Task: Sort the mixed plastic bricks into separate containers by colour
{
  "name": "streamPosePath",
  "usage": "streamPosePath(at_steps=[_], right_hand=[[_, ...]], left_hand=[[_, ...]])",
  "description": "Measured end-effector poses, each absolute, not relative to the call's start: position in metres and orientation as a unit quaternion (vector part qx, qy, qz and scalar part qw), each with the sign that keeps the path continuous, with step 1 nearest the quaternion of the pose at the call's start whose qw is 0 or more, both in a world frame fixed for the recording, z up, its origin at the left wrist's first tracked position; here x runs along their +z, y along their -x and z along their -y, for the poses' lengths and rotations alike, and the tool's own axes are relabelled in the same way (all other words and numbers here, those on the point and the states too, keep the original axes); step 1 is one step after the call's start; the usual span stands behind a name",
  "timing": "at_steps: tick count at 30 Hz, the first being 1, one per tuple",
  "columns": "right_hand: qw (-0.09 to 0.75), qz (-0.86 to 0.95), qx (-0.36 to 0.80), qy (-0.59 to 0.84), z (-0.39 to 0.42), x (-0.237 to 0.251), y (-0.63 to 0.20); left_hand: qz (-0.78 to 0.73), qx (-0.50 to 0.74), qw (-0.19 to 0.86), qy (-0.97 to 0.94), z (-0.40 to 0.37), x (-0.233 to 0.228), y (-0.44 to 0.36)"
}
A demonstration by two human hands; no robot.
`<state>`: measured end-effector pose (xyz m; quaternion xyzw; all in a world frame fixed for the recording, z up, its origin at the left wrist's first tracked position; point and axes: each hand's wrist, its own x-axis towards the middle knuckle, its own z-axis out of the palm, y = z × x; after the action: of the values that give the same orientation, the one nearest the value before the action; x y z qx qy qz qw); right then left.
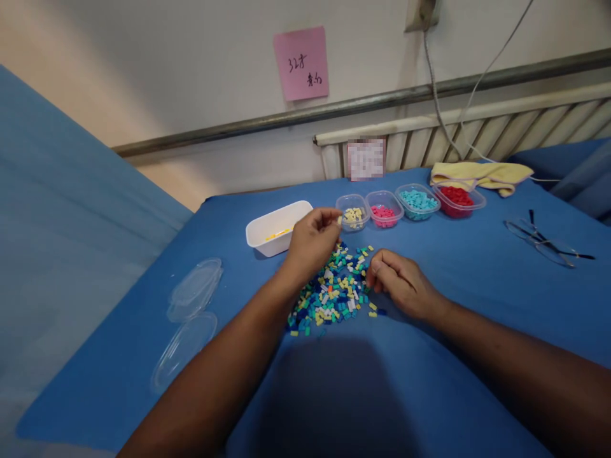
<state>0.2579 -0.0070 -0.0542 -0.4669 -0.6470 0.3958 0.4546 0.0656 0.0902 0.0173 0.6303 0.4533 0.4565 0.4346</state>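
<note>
On the blue worktop (pixel 487 318) lay a loose heap (pixel 334 292) of tiny mixed-colour pieces

Behind the heap, to its left, sat the white container (pixel 272 249); the right hand (pixel 403 283) curled its fingers down at the heap's right edge, though whether it held anything could not be told, and the left hand (pixel 312 238) rose over the heap's far side, just beside the clear tub (pixel 352 200) of pale yellow bits, its fingertips pinched on what looked like a pale piece (pixel 340 220). Each one was probably very light, stiff and hard to break, yet smooth enough to slip, so the surest hold seemed a gentle pinch across two opposite long sides
</note>
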Motion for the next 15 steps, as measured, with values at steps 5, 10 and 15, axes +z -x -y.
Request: streamPosePath(at_steps=[5,10,15], right_hand=[[0.463,0.654,0.403,0.442,0.009,-0.056,-0.26],[0.475,0.653,0.368,0.461,0.01,-0.054,-0.26],[0.486,0.644,0.371,0.459,0.004,-0.068,-0.255]], left_hand=[[-0.465,0.366,0.339,-0.731,-0.148,0.027,-0.082],[-0.472,0.382,0.29,-0.74,-0.126,0.029,-0.056],[-0.492,0.331,0.251,-0.765,-0.057,0.021,0.011]])
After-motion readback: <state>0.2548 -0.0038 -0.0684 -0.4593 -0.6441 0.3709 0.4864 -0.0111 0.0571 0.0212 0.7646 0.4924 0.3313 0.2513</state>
